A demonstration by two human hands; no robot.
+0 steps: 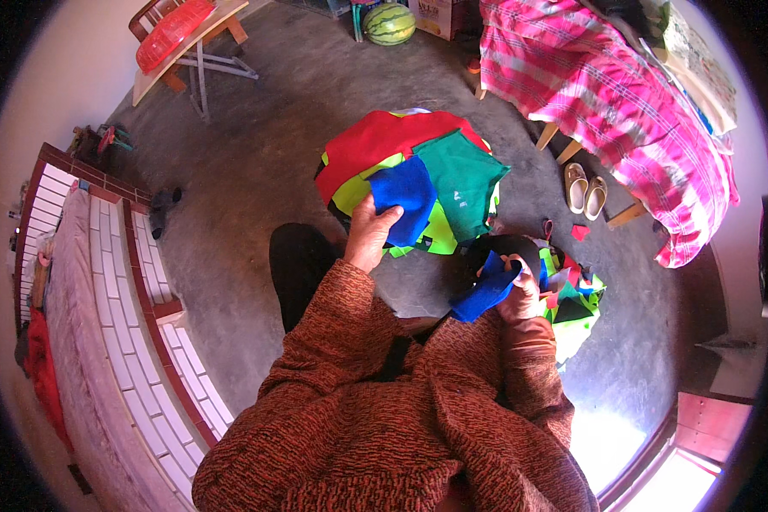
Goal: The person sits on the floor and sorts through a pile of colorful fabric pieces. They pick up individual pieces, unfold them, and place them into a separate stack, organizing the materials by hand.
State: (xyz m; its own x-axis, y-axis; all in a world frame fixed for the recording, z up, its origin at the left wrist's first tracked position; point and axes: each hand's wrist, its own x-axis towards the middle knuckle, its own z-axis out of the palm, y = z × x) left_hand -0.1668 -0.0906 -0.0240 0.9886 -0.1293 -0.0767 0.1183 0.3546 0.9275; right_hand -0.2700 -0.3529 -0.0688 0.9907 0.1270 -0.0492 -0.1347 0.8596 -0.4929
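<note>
My left hand [370, 235] grips the lower left edge of a blue cloth piece [406, 195], thumb on top. This piece lies over a round heap of fabric, where a red cloth [390, 137], a dark green cloth [457, 182] and a neon yellow-green cloth [351, 195] overlap. Close to my right knee, my right hand [521, 294] pinches a narrower blue cloth piece [486, 296] that droops to the left. Just beyond that hand lies a smaller pile of mixed cloth scraps [573, 307], partly hidden by it.
A small red scrap [580, 232] rests on the concrete floor [243, 173] near a pair of clogs [585, 192]. At right stands furniture under a pink plaid cloth [589, 83]. A watermelon [389, 24], a table [189, 48] with a red plastic basin [173, 35], and a white-tiled ledge [128, 307] surround the floor.
</note>
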